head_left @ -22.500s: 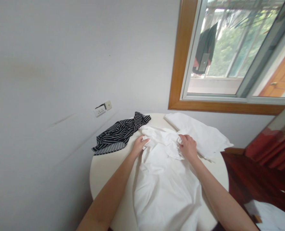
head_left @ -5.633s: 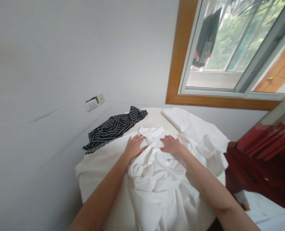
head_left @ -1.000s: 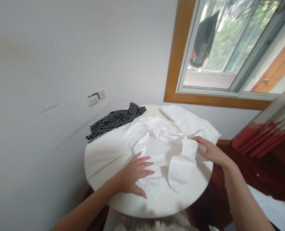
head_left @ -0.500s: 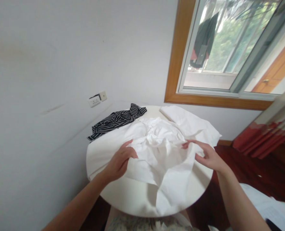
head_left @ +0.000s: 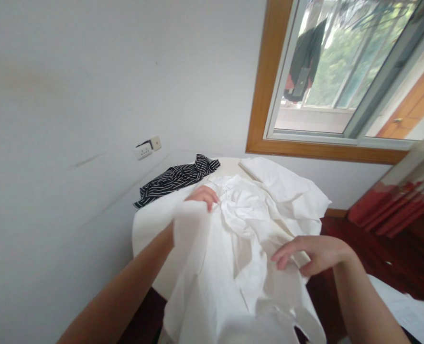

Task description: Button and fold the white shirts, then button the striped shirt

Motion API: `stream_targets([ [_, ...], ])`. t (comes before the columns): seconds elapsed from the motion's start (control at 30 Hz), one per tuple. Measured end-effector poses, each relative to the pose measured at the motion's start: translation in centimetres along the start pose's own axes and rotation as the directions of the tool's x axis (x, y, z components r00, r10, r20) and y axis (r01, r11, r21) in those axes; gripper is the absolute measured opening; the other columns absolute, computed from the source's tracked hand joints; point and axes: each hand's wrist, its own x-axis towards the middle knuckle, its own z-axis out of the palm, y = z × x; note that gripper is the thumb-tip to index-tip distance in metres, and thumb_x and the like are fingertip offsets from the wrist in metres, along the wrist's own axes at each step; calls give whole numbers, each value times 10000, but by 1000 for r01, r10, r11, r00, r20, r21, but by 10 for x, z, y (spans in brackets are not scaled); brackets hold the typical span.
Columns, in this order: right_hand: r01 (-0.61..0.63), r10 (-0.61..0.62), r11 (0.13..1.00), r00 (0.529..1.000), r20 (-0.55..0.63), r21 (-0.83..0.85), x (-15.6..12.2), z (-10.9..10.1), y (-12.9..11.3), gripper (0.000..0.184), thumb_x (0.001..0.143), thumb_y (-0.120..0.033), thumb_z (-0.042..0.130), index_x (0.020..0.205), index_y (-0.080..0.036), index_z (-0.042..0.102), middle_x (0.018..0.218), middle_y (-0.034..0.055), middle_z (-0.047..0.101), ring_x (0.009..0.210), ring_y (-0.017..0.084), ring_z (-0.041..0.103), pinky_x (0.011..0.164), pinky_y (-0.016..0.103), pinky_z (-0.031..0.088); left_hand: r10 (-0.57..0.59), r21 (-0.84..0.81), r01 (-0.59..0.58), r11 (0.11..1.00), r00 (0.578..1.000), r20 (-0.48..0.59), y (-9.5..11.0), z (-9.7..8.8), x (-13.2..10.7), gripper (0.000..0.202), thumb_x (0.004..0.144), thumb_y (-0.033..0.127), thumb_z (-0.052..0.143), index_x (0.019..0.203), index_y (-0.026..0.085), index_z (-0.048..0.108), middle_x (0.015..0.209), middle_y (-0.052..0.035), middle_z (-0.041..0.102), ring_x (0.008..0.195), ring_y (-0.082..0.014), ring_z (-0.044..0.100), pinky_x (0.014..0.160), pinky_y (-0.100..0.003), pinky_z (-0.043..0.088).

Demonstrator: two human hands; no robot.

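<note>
A white garment (head_left: 240,248), by its look a shirt, spreads in loose folds over the round white table (head_left: 150,229) and hangs past the near edge. At its bunched upper part, my left hand (head_left: 202,195) is closed on the cloth, and a blurred flap of white fabric lies across that wrist. My right hand (head_left: 315,253) rests over the garment's right side, thumb and fingers apart, fingertips at the cloth. Whether the white section at the far right belongs to the same piece, I cannot tell.
A black-and-white striped cloth (head_left: 179,177) lies at the table's back left, by the wall with a socket (head_left: 143,151). A wood-framed window (head_left: 315,149) and a red-and-white curtain (head_left: 380,208) are to the right. White fabric (head_left: 405,306) shows at lower right.
My left hand has moved up and away from me to the bunched part. My right hand has come slightly nearer and loosened. The garment's lower part now spreads toward me over the near edge.
</note>
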Motion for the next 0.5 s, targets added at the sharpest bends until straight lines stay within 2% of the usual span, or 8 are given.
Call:
stream_targets([
  [0.03, 15, -15, 1000, 999, 48, 8, 1, -3, -1, 577, 753, -399, 713, 1291, -247, 568, 1124, 71, 685, 1063, 210, 634, 942, 339, 477, 78, -134, -54, 990, 981, 180, 9, 22, -2, 678, 834, 759, 164, 634, 223, 528, 808, -86, 638, 820, -186, 614, 804, -354, 533],
  [0.1, 49, -50, 999, 996, 75, 15, 4, -10, 0, 629, 762, -385, 709, 1341, -236, 513, 1185, 77, 657, 1123, 211, 599, 983, 352, 447, 181, -251, -74, 965, 880, 438, 26, 62, -14, 518, 935, 561, 230, 806, 217, 595, 931, -88, 649, 924, -182, 603, 889, -339, 492],
  [0.2, 38, -41, 999, 994, -99, -30, 21, -13, 12, 457, 855, -396, 599, 1283, -241, 562, 1199, 67, 648, 1115, 198, 600, 981, 360, 456, 272, -215, -176, 961, 756, 595, 43, 105, -46, 246, 928, 278, 376, 902, 241, 618, 931, -55, 643, 961, -172, 583, 952, -327, 435],
  [0.27, -7, -32, 993, 944, -328, -118, 41, -7, 24, 347, 887, -402, 545, 1181, -239, 631, 1182, 61, 654, 1090, 198, 609, 981, 369, 457, 278, -165, -225, 960, 726, 628, 47, 118, -63, 176, 882, 204, 457, 929, 252, 620, 971, -40, 640, 981, -171, 572, 973, -327, 412],
  [0.3, -42, -40, 984, 896, -442, -174, 53, -2, 31, 323, 896, -394, 527, 1151, -235, 645, 1170, 65, 658, 1084, 202, 608, 981, 376, 456, 279, -147, -242, 959, 723, 632, 48, 119, -69, 174, 863, 186, 487, 954, 254, 619, 1001, -36, 637, 999, -172, 567, 981, -327, 404],
  [0.37, -111, -65, 954, 831, -552, -279, 74, 9, 45, 309, 896, -357, 520, 1141, -220, 650, 1161, 81, 658, 1078, 217, 604, 989, 393, 444, 271, -113, -257, 960, 739, 617, 48, 114, -73, 226, 838, 161, 518, 1022, 257, 609, 1072, -37, 629, 1047, -178, 552, 999, -330, 389],
  [0.43, -118, -96, 921, 853, -513, -370, 90, 20, 56, 322, 894, -342, 518, 1165, -221, 640, 1176, 85, 652, 1094, 222, 594, 998, 390, 434, 227, -54, -238, 970, 796, 561, 46, 100, -71, 287, 833, 139, 510, 1081, 259, 593, 1120, -37, 620, 1094, -180, 534, 1010, -334, 381],
  [0.5, -105, -109, 881, 903, -415, -461, 100, 28, 64, 337, 881, -340, 537, 1184, -231, 635, 1211, 83, 635, 1145, 232, 563, 1013, 393, 414, 111, 69, -158, 985, 885, 452, 40, 83, -66, 295, 853, 130, 478, 1096, 254, 589, 1120, -40, 619, 1095, -177, 531, 996, -338, 392],
])
